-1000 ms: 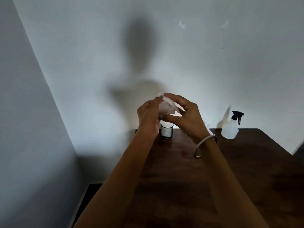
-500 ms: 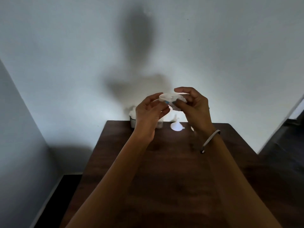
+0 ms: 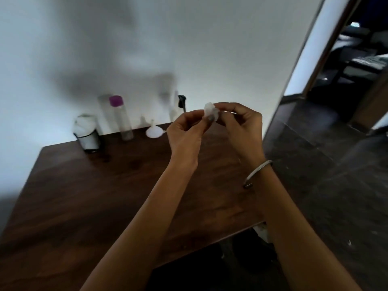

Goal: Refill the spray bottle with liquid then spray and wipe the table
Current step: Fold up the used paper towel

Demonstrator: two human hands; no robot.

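Both hands are raised over the dark wooden table [image 3: 84,196] and pinch a small crumpled white tissue [image 3: 210,111] between them. My left hand [image 3: 186,131] holds its left side; my right hand [image 3: 241,127], with a metal bangle on the wrist, holds its right side. Behind the hands by the wall stands the clear spray bottle [image 3: 178,108] with a black trigger head, partly hidden and blurred. A tall clear bottle with a purple cap [image 3: 120,116] and a white funnel [image 3: 154,131] stand at the table's back edge.
A dark holder stuffed with white tissues [image 3: 87,133] sits at the back left of the table. The table's right edge runs beneath my right forearm. To the right lie dark floor tiles [image 3: 336,164] and an open doorway [image 3: 357,59] into a dim room.
The view has swung right and tilted, bringing the doorway, the purple-capped bottle and the spray bottle into sight. Both hands still hold the tissue, now crumpled smaller.
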